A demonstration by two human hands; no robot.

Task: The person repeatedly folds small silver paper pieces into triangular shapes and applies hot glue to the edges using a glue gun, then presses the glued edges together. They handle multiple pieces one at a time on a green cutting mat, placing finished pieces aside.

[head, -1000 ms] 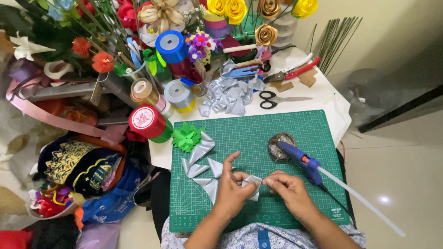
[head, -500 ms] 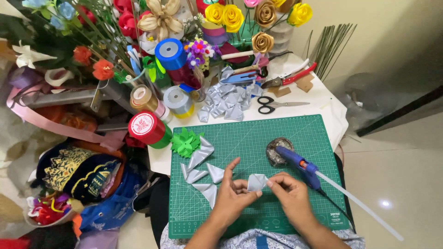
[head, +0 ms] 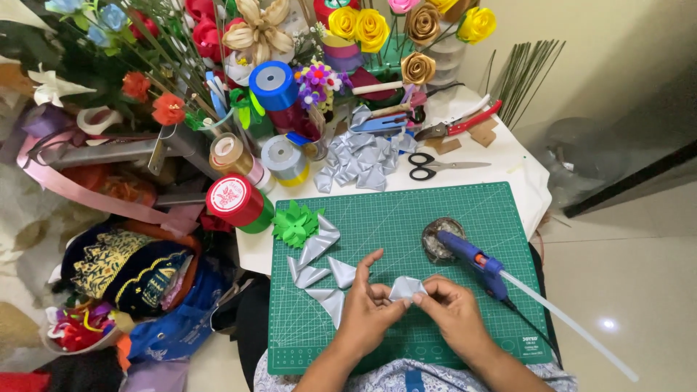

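Both of my hands pinch one folded piece of silver ribbon (head: 406,287) over the green cutting mat (head: 392,218). My left hand (head: 369,305) grips its left side with thumb and fingers. My right hand (head: 454,311) holds its right side. Left of my hands, several folded silver ribbon petals (head: 319,272) lie on the mat. A green ribbon flower (head: 295,223) sits at the mat's upper left corner. A blue glue gun (head: 475,261) lies to the right of my hands, its nozzle on a small round dish (head: 438,239).
A pile of silver ribbon petals (head: 359,163), black scissors (head: 428,167) and red-handled pliers (head: 465,123) lie behind the mat. Ribbon spools in red (head: 236,202), blue (head: 272,83), gold (head: 229,152) and silver (head: 283,156) stand at left. Ribbon flowers (head: 363,25) fill the back. Green stems (head: 526,76) lean at right.
My hands have lifted the silver ribbon piece slightly and reworked its fold; the left fingers have closed more around it. The camera tilted a little.
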